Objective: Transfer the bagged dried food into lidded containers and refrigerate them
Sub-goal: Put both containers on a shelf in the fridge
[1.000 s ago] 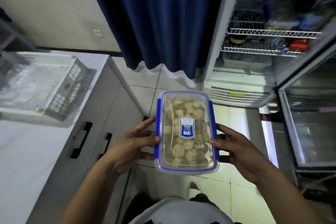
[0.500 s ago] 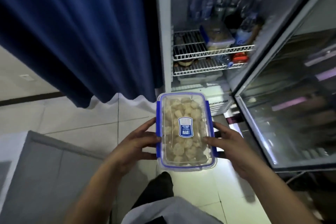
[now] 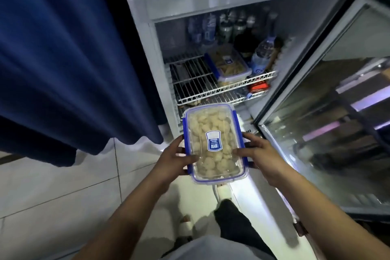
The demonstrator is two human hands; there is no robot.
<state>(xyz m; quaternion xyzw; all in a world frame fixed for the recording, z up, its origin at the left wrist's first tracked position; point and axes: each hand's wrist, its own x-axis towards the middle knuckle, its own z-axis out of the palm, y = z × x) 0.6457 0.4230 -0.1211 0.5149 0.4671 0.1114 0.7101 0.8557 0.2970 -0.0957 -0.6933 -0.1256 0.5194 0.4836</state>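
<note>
Both hands are gripping the lidded container by its long sides, left hand and right hand equally near (thumbs over the lid), its long axis pointing ahead toward the wire shelf, which is lying forward and above.

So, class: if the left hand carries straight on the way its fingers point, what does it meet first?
The left hand points right, into the lidded container that it already grips. Beyond that lies the right hand on the opposite side.
</note>
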